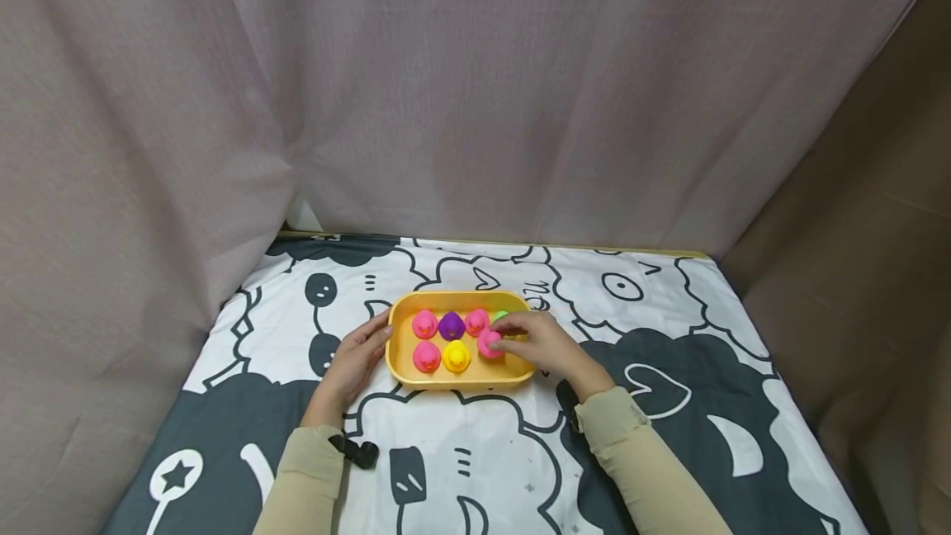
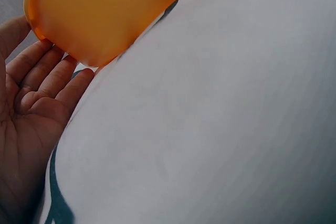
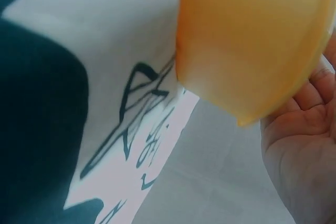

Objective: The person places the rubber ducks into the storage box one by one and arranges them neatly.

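Observation:
A yellow tray [image 1: 461, 384] lies on the patterned cloth in the head view, with small rubber ducks in two rows. The far row has a pink duck [image 1: 425, 324], a purple duck [image 1: 451, 326], another pink duck [image 1: 476, 321] and a green duck [image 1: 500, 315] partly behind my fingers. Nearer stand a pink duck [image 1: 427, 357] and a yellow duck [image 1: 456, 356]. My right hand [image 1: 546, 343] reaches over the tray's right end and pinches a pink rubber duck [image 1: 487, 343]. At the left end, my left hand [image 1: 358, 366] touches the tray's outer wall, fingers relaxed.
A black-and-white cartoon cloth [image 1: 475, 428] covers the table around the tray. Greyish curtains [image 1: 475, 106] hang behind the far edge and along both sides. A black strap [image 1: 357, 451] sits at the left wrist.

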`<action>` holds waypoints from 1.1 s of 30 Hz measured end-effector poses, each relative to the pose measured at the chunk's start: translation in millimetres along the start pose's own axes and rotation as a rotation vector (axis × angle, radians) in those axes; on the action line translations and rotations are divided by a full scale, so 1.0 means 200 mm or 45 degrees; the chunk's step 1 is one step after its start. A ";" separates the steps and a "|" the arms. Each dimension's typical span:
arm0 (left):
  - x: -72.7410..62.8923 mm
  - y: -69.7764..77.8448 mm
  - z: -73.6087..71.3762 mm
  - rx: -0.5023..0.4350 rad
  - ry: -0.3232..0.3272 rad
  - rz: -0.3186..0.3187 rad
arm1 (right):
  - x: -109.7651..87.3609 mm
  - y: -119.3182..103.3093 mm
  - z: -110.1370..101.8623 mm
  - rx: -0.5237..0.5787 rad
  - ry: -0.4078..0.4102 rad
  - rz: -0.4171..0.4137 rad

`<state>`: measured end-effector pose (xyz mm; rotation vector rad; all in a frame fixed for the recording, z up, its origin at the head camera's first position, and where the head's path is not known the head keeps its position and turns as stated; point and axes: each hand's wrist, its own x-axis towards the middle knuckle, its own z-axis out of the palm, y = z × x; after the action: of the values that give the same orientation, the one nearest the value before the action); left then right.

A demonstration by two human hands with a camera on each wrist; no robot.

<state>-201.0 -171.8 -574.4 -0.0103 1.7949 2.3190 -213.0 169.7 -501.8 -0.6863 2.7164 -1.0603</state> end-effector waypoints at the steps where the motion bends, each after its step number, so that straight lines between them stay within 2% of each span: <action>1: 0.00 0.00 0.00 0.002 -0.004 0.002 | 0.00 0.00 0.01 -0.013 -0.007 0.006; 8: 0.00 0.01 0.01 0.027 0.034 -0.025 | 0.01 -0.02 0.03 -0.058 -0.028 0.008; 16: 0.00 0.01 0.00 0.013 0.025 -0.018 | 0.02 -0.02 0.04 -0.098 -0.053 -0.014; 26: -0.01 0.01 0.01 0.013 0.004 -0.004 | 0.03 -0.03 0.06 -0.130 -0.053 0.010; 33: 0.00 0.01 0.01 0.004 0.016 -0.024 | 0.03 -0.05 0.07 -0.160 -0.063 0.045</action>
<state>-200.2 -170.8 -572.9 -0.0418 1.7963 2.3083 -210.3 152.6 -505.4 -0.6709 2.7600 -0.8598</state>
